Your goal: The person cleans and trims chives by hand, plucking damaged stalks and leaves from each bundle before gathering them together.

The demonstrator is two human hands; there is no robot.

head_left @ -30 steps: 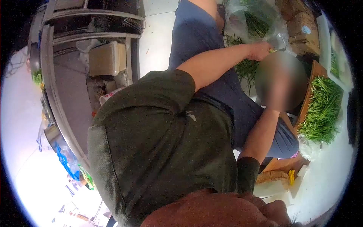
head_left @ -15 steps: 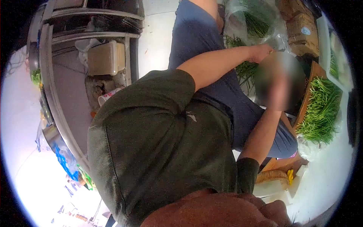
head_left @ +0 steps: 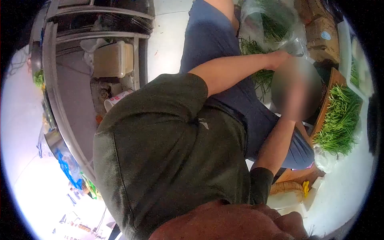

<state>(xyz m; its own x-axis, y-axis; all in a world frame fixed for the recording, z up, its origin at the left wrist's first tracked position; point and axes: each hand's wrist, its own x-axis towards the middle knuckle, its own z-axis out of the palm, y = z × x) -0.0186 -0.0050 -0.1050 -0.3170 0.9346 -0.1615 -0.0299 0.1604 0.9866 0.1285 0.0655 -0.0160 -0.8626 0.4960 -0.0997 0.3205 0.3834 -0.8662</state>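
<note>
My left hand (head_left: 279, 60) reaches in beside a blurred oval patch, its visible fingers curled. What it grips, if anything, is hidden. Coming up from below, my right hand (head_left: 297, 102) lies inside that blurred patch, so neither its fingers nor anything in them can be made out. Loose long green stalks, like chives (head_left: 262, 80), lie just below my left hand. Above it, a clear plastic bag (head_left: 254, 24) holds more of the same greens. To the right of both hands, a thick bunch of green stalks (head_left: 340, 120) rests by a wooden board edge (head_left: 325, 100).
Cardboard boxes (head_left: 323, 38) stand at the upper right beside a translucent plastic bin (head_left: 348, 52). A metal shelf rack (head_left: 60, 104) on the left holds a lidded container (head_left: 108, 60). My bent legs (head_left: 208, 36) frame the work area. A yellow item (head_left: 306, 188) lies at lower right.
My left hand stays near the blurred patch, with less of its fingertips showing now. The whole view has shifted slightly; the greens and boxes keep their places.
</note>
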